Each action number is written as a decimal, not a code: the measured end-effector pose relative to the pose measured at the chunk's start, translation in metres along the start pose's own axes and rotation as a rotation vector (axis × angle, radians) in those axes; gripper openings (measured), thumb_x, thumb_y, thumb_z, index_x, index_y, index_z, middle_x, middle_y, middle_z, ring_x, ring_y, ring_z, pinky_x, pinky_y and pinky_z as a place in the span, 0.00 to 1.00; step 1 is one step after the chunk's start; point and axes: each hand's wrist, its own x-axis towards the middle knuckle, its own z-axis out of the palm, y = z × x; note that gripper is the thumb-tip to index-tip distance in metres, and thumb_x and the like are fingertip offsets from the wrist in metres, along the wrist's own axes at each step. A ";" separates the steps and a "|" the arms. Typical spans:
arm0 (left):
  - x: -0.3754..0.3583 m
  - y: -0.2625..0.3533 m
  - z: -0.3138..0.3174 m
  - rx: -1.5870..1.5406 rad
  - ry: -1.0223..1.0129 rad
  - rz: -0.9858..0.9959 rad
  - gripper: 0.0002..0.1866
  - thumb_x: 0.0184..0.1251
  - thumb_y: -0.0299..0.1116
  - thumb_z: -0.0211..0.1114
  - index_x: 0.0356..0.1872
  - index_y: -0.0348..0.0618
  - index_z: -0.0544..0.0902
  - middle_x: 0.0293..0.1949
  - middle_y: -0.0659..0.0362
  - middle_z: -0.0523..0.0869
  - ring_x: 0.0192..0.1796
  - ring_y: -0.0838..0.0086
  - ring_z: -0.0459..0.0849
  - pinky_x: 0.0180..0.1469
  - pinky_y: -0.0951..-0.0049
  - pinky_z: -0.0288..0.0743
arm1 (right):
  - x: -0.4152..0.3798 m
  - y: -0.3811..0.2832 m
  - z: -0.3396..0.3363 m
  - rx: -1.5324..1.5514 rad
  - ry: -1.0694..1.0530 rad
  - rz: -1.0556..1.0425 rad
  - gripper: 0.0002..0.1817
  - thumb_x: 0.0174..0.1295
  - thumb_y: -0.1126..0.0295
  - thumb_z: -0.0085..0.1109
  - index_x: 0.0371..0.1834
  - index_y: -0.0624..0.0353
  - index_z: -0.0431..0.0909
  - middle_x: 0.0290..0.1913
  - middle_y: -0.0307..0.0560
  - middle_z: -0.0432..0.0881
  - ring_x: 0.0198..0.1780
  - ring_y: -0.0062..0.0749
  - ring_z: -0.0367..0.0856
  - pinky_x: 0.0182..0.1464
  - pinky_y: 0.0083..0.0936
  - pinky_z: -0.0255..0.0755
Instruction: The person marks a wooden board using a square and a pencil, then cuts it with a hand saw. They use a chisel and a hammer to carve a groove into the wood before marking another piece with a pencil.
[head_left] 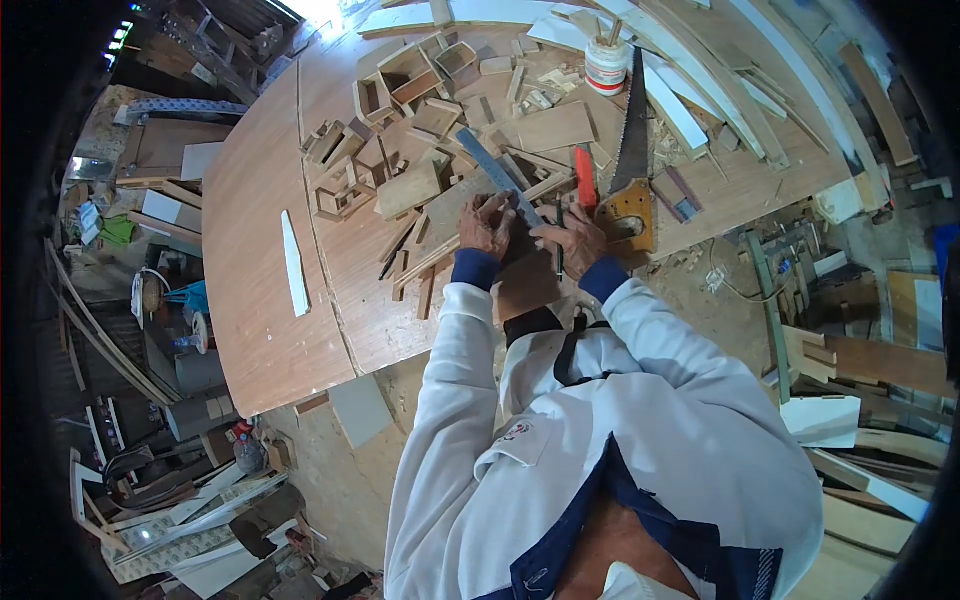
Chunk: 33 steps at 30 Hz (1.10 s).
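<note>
My left hand (485,226) lies over the near end of a wooden board (450,212), its fingers bent and pressed against a blue-grey metal ruler (483,160). The ruler runs slantwise from the wood pile toward my hands. My right hand (575,240) is closed around a dark, thin marking stick, a pen or pencil (559,245), at the ruler's near end. The pen or pencil's point cannot be made out. Just beyond my right hand lie a red-handled tool (585,175) and a hand saw (632,150) with a yellowish wooden handle.
Small wooden box frames (400,80) and offcuts crowd the worktable (260,230). A white jar (607,68) holding sticks stands at the back. One pale wedge strip (294,262) lies at left. Long curved boards (720,75) line the far right edge.
</note>
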 end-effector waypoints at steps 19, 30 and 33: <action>0.004 0.006 -0.023 0.043 -0.257 0.136 0.34 0.47 0.35 0.66 0.61 0.44 0.72 0.49 0.48 0.77 0.51 0.51 0.72 0.60 0.57 0.62 | 0.011 0.013 0.028 0.063 0.033 0.043 0.13 0.51 0.62 0.65 0.42 0.44 0.84 0.38 0.49 0.80 0.47 0.50 0.74 0.52 0.42 0.68; -0.001 0.006 -0.021 0.163 -0.283 0.128 0.41 0.45 0.43 0.71 0.64 0.45 0.69 0.52 0.48 0.76 0.53 0.51 0.71 0.60 0.57 0.62 | 0.017 0.019 0.031 0.150 0.023 0.110 0.12 0.52 0.63 0.65 0.41 0.49 0.84 0.37 0.51 0.82 0.42 0.49 0.78 0.46 0.40 0.71; 0.000 0.007 -0.021 0.143 -0.273 0.137 0.38 0.47 0.40 0.71 0.63 0.45 0.70 0.51 0.49 0.76 0.53 0.52 0.71 0.60 0.57 0.62 | 0.017 0.019 0.033 0.207 0.063 0.117 0.12 0.52 0.63 0.65 0.40 0.50 0.84 0.35 0.52 0.83 0.40 0.49 0.78 0.43 0.40 0.72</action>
